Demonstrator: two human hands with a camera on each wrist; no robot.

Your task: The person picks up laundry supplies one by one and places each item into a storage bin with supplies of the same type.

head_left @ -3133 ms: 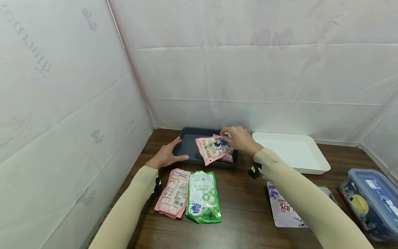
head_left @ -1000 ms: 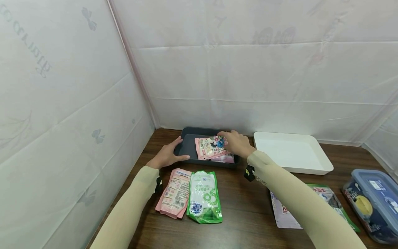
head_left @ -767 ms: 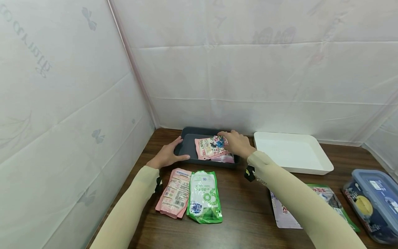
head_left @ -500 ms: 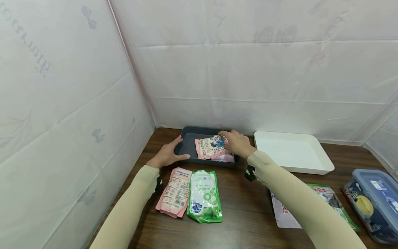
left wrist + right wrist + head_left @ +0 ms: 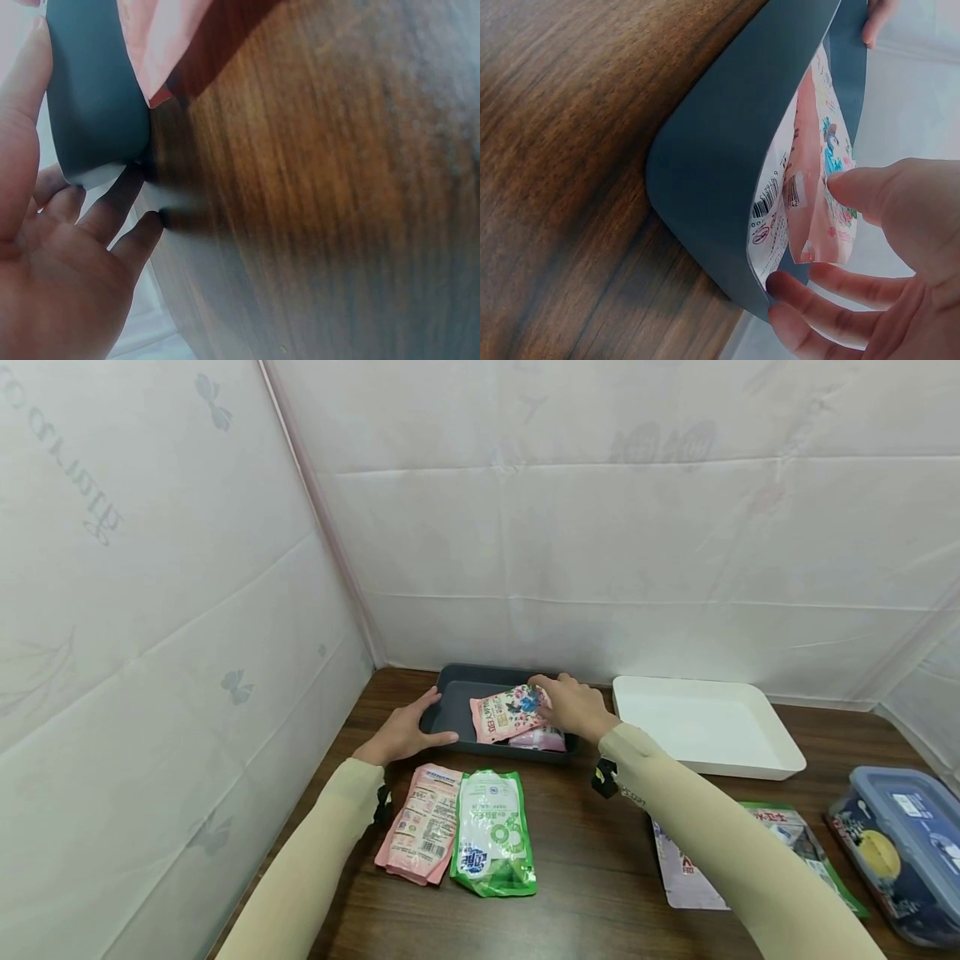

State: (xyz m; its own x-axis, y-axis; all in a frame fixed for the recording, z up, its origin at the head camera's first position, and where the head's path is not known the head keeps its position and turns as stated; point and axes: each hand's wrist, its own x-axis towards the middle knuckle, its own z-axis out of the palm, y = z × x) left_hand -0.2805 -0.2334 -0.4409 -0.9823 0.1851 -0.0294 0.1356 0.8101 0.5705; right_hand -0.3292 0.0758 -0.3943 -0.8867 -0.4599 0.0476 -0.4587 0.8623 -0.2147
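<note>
A pink floral pouch [image 5: 510,712] lies tilted inside the dark grey tray [image 5: 456,710], overlapping a purple-pink packet [image 5: 542,738]. My right hand [image 5: 573,703] reaches over the tray's right end and holds the pouch's right end; the right wrist view has the thumb on its printed face and the fingers curled near its lower end. At the tray's left end my left hand [image 5: 401,731] rests spread, thumb along the front wall, fingers against the outer end. Several pink pouches [image 5: 422,825] are stacked on the table in front, beside a green-and-white pouch [image 5: 493,835].
A white tray [image 5: 705,727] stands right of the grey one. Nearer me lie a lilac pouch [image 5: 684,877], partly hidden by my right sleeve, and a green-edged pouch [image 5: 795,835]. A blue lidded box [image 5: 892,852] sits at the far right. White cloth walls [image 5: 637,543] border the table.
Over three seconds my right hand has lowered the pink floral pouch from above the tray into it. In the last half second that pouch has tilted slightly. My left hand has stayed put.
</note>
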